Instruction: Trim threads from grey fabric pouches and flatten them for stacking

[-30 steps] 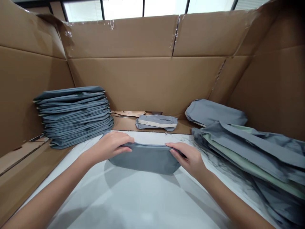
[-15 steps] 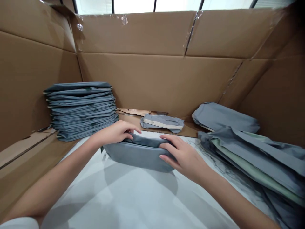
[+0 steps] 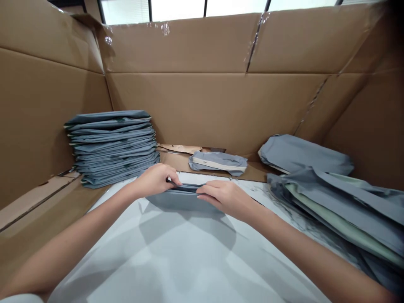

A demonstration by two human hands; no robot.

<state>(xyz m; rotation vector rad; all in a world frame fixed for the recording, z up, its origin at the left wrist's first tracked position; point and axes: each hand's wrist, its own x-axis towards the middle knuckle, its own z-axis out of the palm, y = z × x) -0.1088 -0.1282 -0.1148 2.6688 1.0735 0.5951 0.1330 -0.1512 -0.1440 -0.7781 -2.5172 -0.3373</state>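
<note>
A grey-blue fabric pouch stands on the white tabletop in front of me, its opening edge upward. My left hand pinches the rim near the left end, thumb and fingers closed on it. Further right, my right hand grips the same rim between thumb and fingers. Between the hands the two rim edges lie close together, with a narrow dark gap. The pouch's inside is hidden, and my right hand covers part of its right end.
A tall stack of folded grey-blue pouches stands at the left. A small flat pouch with a pale zip strip lies at the back. More grey fabric pieces and a rounded grey piece lie right. Cardboard walls surround the table.
The hands have come closer together along the rim, and the pouch's opening has narrowed. The right hand's fingers, spread before, are now pinched on the edge. The pouch's front shows less height.
</note>
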